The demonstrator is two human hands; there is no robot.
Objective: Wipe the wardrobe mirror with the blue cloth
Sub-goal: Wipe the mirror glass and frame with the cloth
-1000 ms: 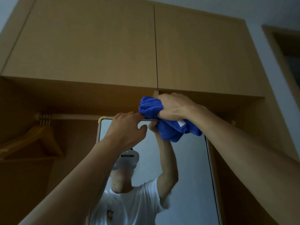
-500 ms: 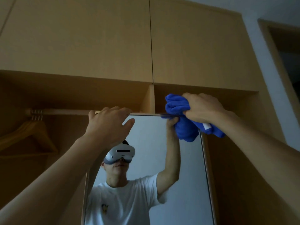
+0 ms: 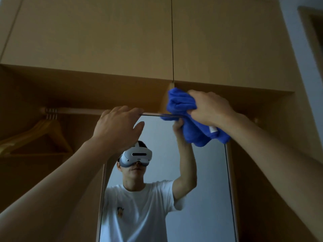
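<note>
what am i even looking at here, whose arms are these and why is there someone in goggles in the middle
There is no machine here. These are a person's own two arms, filmed by a single camera worn on their head, which is looking up at a wardrobe. The tall panel in the middle is a mirror, so the figure in the white headset is that same person's reflection. The right hand grips a bunched blue cloth against the mirror's top edge. The left hand holds the same edge further left, with its fingers curled over it. Inside the wardrobe on the left, a wooden hanger hangs from a rail.
</note>
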